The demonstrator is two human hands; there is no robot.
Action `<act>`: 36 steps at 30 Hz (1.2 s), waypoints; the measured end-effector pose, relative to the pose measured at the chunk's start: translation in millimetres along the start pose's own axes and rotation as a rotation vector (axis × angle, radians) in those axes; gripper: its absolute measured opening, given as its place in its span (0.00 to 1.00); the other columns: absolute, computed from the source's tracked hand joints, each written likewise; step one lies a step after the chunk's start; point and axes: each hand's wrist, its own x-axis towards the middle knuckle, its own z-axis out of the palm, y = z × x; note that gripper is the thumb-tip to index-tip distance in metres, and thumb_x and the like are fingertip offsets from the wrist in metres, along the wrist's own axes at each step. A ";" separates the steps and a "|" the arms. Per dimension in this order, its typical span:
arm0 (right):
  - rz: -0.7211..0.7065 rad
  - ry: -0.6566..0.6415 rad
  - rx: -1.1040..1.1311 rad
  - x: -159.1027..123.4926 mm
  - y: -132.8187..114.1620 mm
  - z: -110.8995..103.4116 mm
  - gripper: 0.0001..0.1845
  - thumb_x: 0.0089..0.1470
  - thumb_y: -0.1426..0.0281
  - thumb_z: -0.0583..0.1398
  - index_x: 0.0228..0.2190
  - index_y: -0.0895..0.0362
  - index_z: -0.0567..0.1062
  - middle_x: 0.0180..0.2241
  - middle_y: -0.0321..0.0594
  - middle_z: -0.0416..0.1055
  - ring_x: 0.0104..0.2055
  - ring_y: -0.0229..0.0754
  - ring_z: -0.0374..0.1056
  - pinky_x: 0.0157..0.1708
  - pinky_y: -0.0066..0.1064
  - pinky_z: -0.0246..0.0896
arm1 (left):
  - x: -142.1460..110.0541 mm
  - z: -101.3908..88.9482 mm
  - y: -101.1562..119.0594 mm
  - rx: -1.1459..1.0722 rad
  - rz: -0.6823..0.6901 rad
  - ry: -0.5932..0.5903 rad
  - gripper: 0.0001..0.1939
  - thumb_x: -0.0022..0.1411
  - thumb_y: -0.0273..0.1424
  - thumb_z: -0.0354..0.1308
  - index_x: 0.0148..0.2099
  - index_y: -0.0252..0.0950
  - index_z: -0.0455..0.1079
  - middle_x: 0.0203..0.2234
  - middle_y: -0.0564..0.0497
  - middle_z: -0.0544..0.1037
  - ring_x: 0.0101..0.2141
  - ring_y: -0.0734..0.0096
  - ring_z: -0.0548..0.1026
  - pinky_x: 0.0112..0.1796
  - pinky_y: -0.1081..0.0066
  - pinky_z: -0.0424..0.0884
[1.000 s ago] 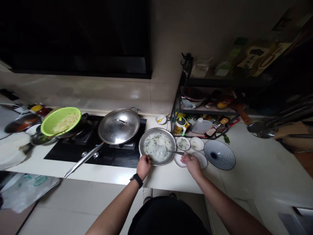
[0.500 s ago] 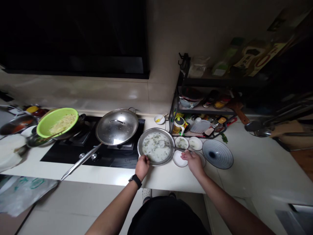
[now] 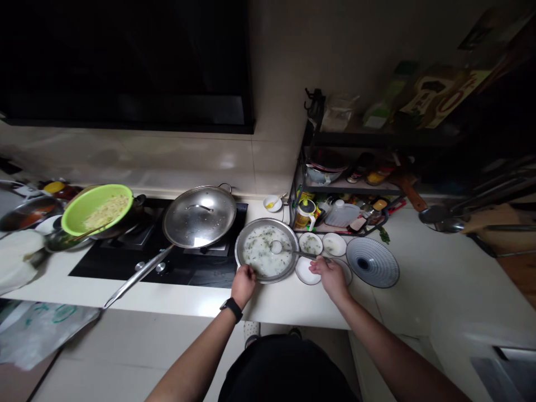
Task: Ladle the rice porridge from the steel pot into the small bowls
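A round metal basin (image 3: 294, 261) stands on the counter, holding milky white soup (image 3: 262, 259) with green bits in it. My left hand (image 3: 244, 283) is closed on the basin's near-left rim. In my right hand (image 3: 332, 276) is the handle of a ladle (image 3: 304, 254), whose round bowl lies in the soup. To the right are small white bowls: one with greenish soup (image 3: 310, 244), another with pale soup (image 3: 334, 244), and a white bowl (image 3: 309, 271) in front. A further small bowl (image 3: 347, 272) is partly covered by my right hand.
A lidded wok (image 3: 201, 218) sits on the black stove (image 3: 163, 279), its long handle reaching over the counter's front edge. Left of it is a green basin (image 3: 73, 215) of pale shreds. A patterned bowl (image 3: 383, 262) stands at the right, and a seasoning rack (image 3: 352, 190) behind.
Almost nothing differs. The ladle's bowl stays in the soup, with both hands in nearly the same places; the whole view has shifted very slightly.
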 end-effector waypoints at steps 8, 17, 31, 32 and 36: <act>0.056 0.036 0.078 1.7 2.2 -10.4 0.26 0.47 0.47 0.65 0.21 0.59 0.79 0.26 0.51 0.80 0.25 0.47 0.77 0.30 0.36 0.75 | -0.5 -1.4 2.3 -0.002 -0.014 -0.006 0.09 0.57 0.17 0.55 0.32 0.38 0.64 0.30 0.50 0.74 0.34 0.67 0.73 0.38 0.72 0.65; 0.024 0.097 0.022 3.8 8.0 -41.3 0.25 0.48 0.48 0.64 0.22 0.60 0.80 0.25 0.50 0.80 0.26 0.47 0.77 0.30 0.36 0.75 | 0.3 1.1 -0.5 0.006 -0.016 -0.004 0.08 0.58 0.18 0.54 0.33 0.37 0.65 0.30 0.50 0.74 0.34 0.67 0.73 0.37 0.72 0.65; 0.071 0.193 0.102 8.5 7.3 -90.6 0.23 0.44 0.50 0.68 0.22 0.60 0.79 0.27 0.52 0.81 0.26 0.49 0.78 0.31 0.38 0.77 | 3.3 1.2 -3.2 -0.008 -0.020 -0.022 0.08 0.58 0.19 0.54 0.33 0.38 0.63 0.29 0.50 0.74 0.33 0.67 0.74 0.37 0.72 0.65; 0.066 0.203 0.108 9.7 7.4 -95.6 0.23 0.44 0.50 0.68 0.22 0.60 0.79 0.27 0.52 0.81 0.26 0.49 0.78 0.31 0.38 0.77 | 3.2 1.2 -3.1 -0.010 -0.017 -0.022 0.08 0.58 0.19 0.54 0.33 0.38 0.63 0.29 0.50 0.74 0.32 0.67 0.74 0.36 0.72 0.65; 0.049 0.291 0.146 17.4 10.4 -116.8 0.23 0.44 0.50 0.68 0.23 0.59 0.78 0.26 0.51 0.80 0.26 0.49 0.78 0.31 0.39 0.77 | 2.2 0.2 -1.3 0.011 -0.011 -0.004 0.07 0.58 0.20 0.54 0.33 0.38 0.64 0.29 0.49 0.74 0.33 0.66 0.74 0.37 0.71 0.66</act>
